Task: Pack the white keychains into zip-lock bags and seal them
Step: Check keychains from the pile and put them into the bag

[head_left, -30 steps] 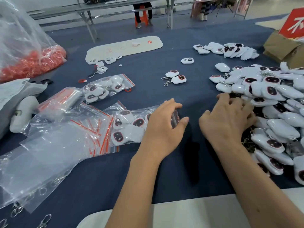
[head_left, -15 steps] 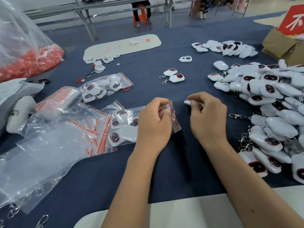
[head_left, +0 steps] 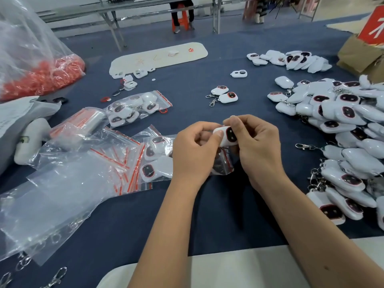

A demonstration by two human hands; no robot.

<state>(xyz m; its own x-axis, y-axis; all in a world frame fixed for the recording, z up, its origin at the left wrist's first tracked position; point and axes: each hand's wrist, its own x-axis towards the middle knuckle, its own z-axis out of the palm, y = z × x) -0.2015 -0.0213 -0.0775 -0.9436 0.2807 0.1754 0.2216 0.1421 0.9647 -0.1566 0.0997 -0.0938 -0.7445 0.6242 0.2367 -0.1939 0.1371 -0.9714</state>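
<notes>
Two bare hands are meeting over the middle of a dark blue worktop. Right hand and left hand are both pinching one white keychain, dark face showing, just above the mouth of a small zip-lock bag lying beneath them. So each grip is closed on that keychain; whether the left hand is also holding the bag's lip cannot be told, since the hands are covering it. That bag is already holding several keychains and appears unsealed. Farther back on the left, a second filled bag is lying, its red strip looking closed. Beside the open bag, a sheaf of empty bags is waiting. To the right, a large heap of loose keychains is sprawling, with a smaller cluster and a stray pair beyond. Judging by this, packing is only beginning: most keychains are remaining unbagged.
</notes>
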